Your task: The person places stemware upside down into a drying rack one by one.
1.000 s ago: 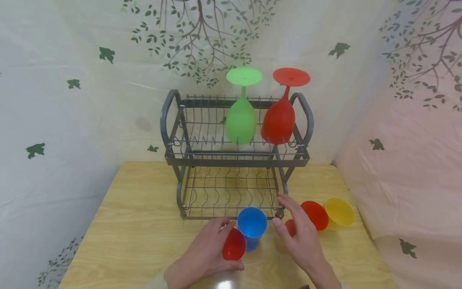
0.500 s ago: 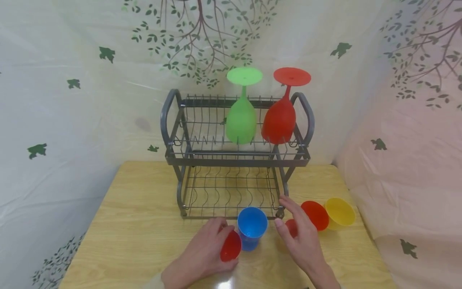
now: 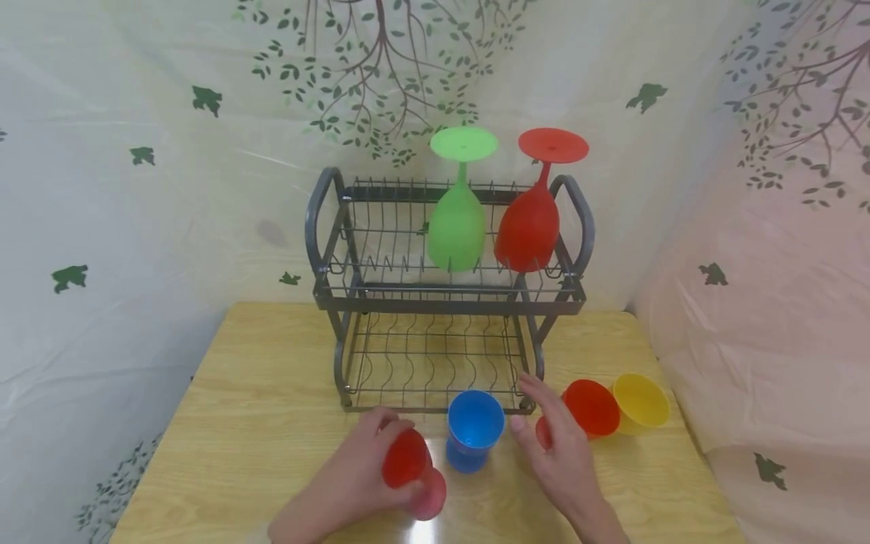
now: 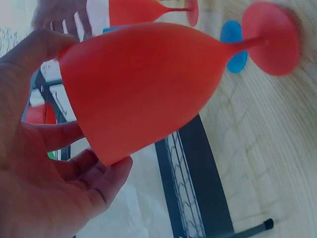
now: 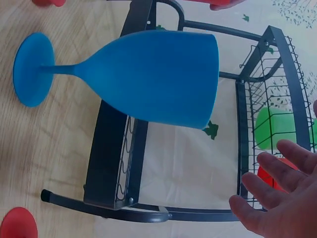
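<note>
My left hand (image 3: pixel 360 470) grips a red plastic goblet (image 3: pixel 405 459) by the bowl near its rim. In the left wrist view the thumb lies on one side of that bowl, fingers on the other. The goblet's foot shows at the lower right in the head view. A blue goblet (image 3: pixel 474 423) stands upright between my hands, apart from both. My right hand (image 3: pixel 560 462) hovers to its right with fingers spread and nothing in them. Beside that hand stands another red goblet (image 3: pixel 590 408), partly hidden, and a yellow goblet (image 3: pixel 641 403) is just beyond it.
A dark two-tier dish rack (image 3: pixel 448 304) stands at the back of the wooden table (image 3: pixel 265 378). Upside down on its top tier sit a green goblet (image 3: pixel 457 230) and a red goblet leaning sideways. Patterned cloth (image 3: pixel 272 189) hangs behind.
My left hand has moved left with the red goblet, away from the blue one. Its foot has come into view. My right hand has shifted only slightly to the left.
</note>
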`<state>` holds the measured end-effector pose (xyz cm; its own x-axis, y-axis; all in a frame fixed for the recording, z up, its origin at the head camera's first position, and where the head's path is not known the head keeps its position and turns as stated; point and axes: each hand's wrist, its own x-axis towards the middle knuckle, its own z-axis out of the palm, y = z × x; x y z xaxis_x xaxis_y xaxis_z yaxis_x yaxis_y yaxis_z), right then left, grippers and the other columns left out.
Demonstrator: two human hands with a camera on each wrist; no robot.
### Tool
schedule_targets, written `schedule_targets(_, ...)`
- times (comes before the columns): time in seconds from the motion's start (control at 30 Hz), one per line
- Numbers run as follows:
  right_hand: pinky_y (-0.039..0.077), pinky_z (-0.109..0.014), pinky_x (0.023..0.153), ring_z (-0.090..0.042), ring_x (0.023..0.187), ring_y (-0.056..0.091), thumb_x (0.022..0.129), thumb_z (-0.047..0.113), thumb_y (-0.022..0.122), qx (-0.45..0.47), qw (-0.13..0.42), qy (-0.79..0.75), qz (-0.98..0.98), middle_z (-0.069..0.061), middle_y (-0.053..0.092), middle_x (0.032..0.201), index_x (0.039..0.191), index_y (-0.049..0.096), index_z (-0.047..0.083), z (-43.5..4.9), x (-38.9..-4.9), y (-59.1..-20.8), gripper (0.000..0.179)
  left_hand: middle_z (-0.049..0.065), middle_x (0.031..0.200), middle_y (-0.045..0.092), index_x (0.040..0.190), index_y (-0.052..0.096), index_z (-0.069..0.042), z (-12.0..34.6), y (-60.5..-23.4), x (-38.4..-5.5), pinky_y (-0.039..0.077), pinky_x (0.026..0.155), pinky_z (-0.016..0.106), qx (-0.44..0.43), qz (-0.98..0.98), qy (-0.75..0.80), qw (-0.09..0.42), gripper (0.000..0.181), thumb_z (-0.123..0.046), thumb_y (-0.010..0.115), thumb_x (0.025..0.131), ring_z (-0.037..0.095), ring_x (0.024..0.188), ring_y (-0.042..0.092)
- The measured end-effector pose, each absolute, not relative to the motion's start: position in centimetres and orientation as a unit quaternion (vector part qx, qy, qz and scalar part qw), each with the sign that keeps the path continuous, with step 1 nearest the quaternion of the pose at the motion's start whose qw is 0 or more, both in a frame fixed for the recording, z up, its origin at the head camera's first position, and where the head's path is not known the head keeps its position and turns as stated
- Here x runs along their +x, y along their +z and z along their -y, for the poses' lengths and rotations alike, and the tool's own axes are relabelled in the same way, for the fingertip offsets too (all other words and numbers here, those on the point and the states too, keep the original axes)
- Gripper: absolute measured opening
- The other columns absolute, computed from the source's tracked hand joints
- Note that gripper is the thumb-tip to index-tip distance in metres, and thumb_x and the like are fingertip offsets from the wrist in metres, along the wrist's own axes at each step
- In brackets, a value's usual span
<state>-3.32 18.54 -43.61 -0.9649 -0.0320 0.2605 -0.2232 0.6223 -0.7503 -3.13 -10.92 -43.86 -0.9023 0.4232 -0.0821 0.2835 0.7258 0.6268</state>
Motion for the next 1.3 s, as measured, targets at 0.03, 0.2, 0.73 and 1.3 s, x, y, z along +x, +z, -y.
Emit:
schedule_targets(0.03, 0.042, -0.068, 0.108, -0.032, 0.144, 0.045, 0.103, 0.027, 0.064, 0.071, 0.112, 0.428, 0.894, -0.001, 0.051, 0.156, 0.147, 0.055, 0.021, -18.5, -3.3, -43.6, 0.046, 0.004, 0.131, 0.054, 0.131, 0.062, -0.012, 11.2, -43.9, -3.1, 0.061, 0.068, 0.032, 0.185, -0.921, 0.324, 0.112, 0.069, -0.044, 0.088, 0.075, 0.028, 0.118, 0.052)
schedule_targets(0.2, 0.041, -0.067, 0.109, -0.033, 0.144, 0.045, 0.103, 0.026, 0.064, 0.072, 0.115, 0.428, 0.893, -0.002, 0.052, 0.155, 0.146, 0.056, 0.019, -18.3, -3.2, -44.0, 0.044, 0.004, 0.131, 0.056, 0.129, 0.064, -0.016, 12.6, -44.1, -3.3, 0.063, 0.071, 0.034, 0.149, -0.920, 0.347, 0.105, 0.066, -0.041, 0.090, 0.074, 0.027, 0.118, 0.054)
schedule_targets(0.73, 0.043, -0.066, 0.108, -0.032, 0.142, 0.048, 0.102, 0.023, 0.065, 0.077, 0.119, 0.436, 0.888, -0.003, 0.055, 0.153, 0.146, 0.057, 0.020, -18.2, -3.3, -44.1, 0.045, 0.002, 0.133, 0.059, 0.136, 0.064, -0.018, 16.0, -44.9, -3.5, 0.061, 0.084, 0.031, 0.098, -0.881, 0.445, 0.129, 0.059, -0.034, 0.085, 0.084, 0.026, 0.117, 0.059)
schedule_targets(1.3, 0.035, -0.017, 0.109, -0.020, 0.142, 0.048, 0.104, 0.021, 0.062, 0.062, 0.120, 0.454, 0.881, 0.005, 0.053, 0.154, 0.145, 0.058, 0.023, -18.3, -3.1, -43.0, 0.041, 0.031, 0.141, 0.052, 0.145, 0.052, 0.006, 18.1, -46.0, -3.7, 0.061, 0.088, 0.034, 0.153, -0.711, 0.658, 0.196, 0.048, -0.010, 0.062, 0.100, 0.033, 0.115, 0.065)
